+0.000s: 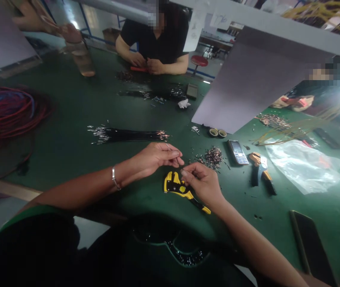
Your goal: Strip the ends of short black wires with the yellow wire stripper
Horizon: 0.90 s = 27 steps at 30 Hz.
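Observation:
My left hand (165, 154) has its thumb and fingers pinched together over the green tabletop. Close beside it, my right hand (202, 181) also pinches, its fingertips almost meeting those of the left. Whatever is between the fingers is too small to make out. A yellow and black wire stripper (184, 193) lies just below the hands, partly behind the right one. Beyond my left hand lies a bundle of black wires (130, 134) with bare, shiny ends. A heap of small metal terminals (213, 157) sits just past my right hand.
To the right lie a keypad phone (238, 152), an orange and black wire stripper (261, 172), a plastic bag (307, 165) and a dark smartphone (311, 243). Red wire coils (5, 115) fill the left. A grey panel (247, 79) stands ahead; a co-worker (158, 44) sits opposite.

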Each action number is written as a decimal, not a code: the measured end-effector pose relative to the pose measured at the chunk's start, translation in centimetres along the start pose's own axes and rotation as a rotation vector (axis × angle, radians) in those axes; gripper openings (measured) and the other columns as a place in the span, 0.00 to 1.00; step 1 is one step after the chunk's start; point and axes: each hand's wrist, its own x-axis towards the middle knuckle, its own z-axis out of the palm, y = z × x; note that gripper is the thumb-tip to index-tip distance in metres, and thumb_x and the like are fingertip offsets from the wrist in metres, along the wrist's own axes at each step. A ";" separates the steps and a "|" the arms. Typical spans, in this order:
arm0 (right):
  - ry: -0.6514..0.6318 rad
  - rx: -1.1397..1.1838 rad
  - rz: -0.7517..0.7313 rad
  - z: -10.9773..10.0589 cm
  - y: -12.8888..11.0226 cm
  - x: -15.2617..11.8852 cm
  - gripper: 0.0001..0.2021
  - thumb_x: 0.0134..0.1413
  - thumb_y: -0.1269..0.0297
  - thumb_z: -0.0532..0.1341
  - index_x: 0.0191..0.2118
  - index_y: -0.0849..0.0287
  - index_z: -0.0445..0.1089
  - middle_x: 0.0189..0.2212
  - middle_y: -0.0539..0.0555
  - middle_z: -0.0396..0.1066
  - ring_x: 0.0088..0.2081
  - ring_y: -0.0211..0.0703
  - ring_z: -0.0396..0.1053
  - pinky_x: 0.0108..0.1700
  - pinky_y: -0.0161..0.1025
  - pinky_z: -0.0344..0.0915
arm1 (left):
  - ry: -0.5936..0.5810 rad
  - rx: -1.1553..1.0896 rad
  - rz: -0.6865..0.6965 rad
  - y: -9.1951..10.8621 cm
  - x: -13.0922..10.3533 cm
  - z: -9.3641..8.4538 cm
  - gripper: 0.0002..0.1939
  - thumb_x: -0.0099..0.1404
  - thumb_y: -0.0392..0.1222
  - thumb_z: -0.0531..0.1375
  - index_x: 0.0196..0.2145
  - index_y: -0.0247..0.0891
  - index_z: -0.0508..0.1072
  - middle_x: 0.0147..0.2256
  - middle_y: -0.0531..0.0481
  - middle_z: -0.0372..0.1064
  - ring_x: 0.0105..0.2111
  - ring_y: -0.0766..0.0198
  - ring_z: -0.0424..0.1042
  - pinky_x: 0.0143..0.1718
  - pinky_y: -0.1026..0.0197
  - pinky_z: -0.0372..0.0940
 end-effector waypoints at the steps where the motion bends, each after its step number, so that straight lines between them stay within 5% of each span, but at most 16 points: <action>1: -0.012 0.017 0.009 0.0 0.0 0.0 0.08 0.52 0.60 0.62 0.28 0.58 0.69 0.20 0.48 0.69 0.22 0.37 0.65 0.26 0.35 0.64 | 0.001 -0.002 -0.010 0.1 0.0 0.1 0.08 0.56 0.40 0.66 0.31 0.32 0.76 0.29 0.44 0.76 0.30 0.65 0.72 0.41 0.57 0.66; 8: -0.111 0.033 0.023 0.4 0.1 0.0 0.07 0.49 0.62 0.62 0.26 0.58 0.67 0.20 0.48 0.68 0.21 0.36 0.64 0.25 0.35 0.64 | 0.002 0.015 -0.046 0.1 -0.1 0.2 0.08 0.56 0.40 0.67 0.29 0.32 0.76 0.26 0.46 0.74 0.28 0.66 0.72 0.37 0.59 0.66; 20: -0.059 -0.095 -0.021 -0.9 0.4 -0.4 0.06 0.51 0.63 0.61 0.27 0.58 0.70 0.20 0.48 0.69 0.23 0.38 0.66 0.28 0.36 0.64 | 0.068 -0.023 0.045 0.6 0.7 -1.1 0.05 0.62 0.37 0.62 0.33 0.32 0.75 0.30 0.46 0.75 0.24 0.71 0.68 0.26 0.65 0.62; 27: -0.034 0.033 -0.005 0.4 -0.1 0.2 0.08 0.49 0.60 0.64 0.32 0.59 0.72 0.24 0.50 0.72 0.26 0.38 0.69 0.31 0.37 0.68 | 0.022 -0.055 0.034 -0.1 0.5 -0.7 0.06 0.61 0.37 0.63 0.34 0.31 0.74 0.31 0.45 0.75 0.26 0.69 0.71 0.29 0.64 0.66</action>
